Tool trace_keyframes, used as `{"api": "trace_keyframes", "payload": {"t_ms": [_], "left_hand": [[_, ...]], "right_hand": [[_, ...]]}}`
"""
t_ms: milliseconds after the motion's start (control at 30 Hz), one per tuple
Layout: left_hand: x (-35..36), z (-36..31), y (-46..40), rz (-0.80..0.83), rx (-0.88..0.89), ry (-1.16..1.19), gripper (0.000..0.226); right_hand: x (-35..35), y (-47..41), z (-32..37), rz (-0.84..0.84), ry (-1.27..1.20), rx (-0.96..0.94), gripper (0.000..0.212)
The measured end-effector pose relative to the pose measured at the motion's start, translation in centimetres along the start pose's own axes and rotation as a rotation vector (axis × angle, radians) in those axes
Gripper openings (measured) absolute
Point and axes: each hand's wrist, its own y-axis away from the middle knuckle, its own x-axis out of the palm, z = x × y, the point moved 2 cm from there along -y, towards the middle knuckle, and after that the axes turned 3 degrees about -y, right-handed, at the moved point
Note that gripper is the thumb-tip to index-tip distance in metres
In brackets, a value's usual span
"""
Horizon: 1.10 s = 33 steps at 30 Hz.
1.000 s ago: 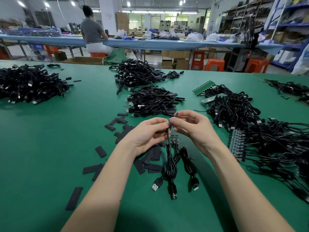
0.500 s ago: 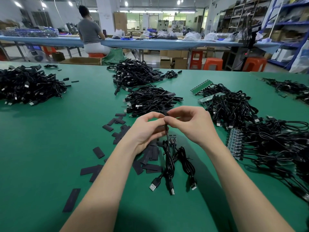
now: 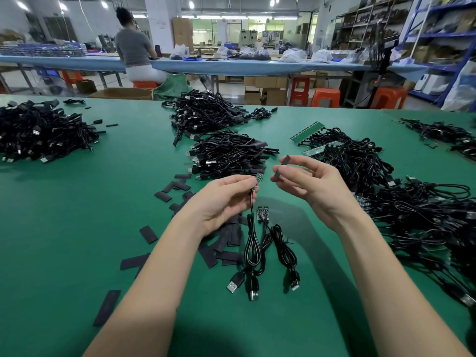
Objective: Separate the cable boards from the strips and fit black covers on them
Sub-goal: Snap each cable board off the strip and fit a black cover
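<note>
My left hand (image 3: 221, 202) pinches a small green cable board (image 3: 258, 179) at its tip, and the board's black USB cable (image 3: 251, 243) hangs down to the table. My right hand (image 3: 311, 186) holds a short black cover (image 3: 282, 167) between thumb and fingers, a little to the right of the board and apart from it. Two more boards (image 3: 262, 212) with cables lie on the mat just below my hands. Loose flat black covers (image 3: 226, 238) are scattered under and left of my left hand.
Piles of black cables lie at the left (image 3: 38, 132), the middle back (image 3: 206, 117) and behind my hands (image 3: 229, 155). Cables on green strips (image 3: 306, 131) fill the right side (image 3: 412, 202). The green table (image 3: 77, 215) stretches left. A person (image 3: 134, 52) sits at a far bench.
My hands were together at the board's tip; they have pulled apart. The right hand now holds a black cover to the right, and the left keeps the bare board.
</note>
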Motion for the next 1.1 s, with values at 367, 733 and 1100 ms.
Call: {"api": "trace_keyframes", "payload": {"t_ms": [367, 733, 1100], "left_hand": [[0.5, 0.4, 0.1, 0.074, -0.069, 0.085, 0.007], [0.2, 0.0, 0.6, 0.13, -0.064, -0.017, 0.025], [-0.1, -0.1, 0.8, 0.143, -0.064, -0.099, 0.011]], "right_hand": [[0.9, 0.1, -0.9, 0.02, -0.124, -0.029, 0.029], [0.3, 0.1, -1.2, 0.125, -0.187, 0.097, 0.021], [-0.2, 0.7, -0.3, 0.248, -0.09, 0.077, 0.015]]}}
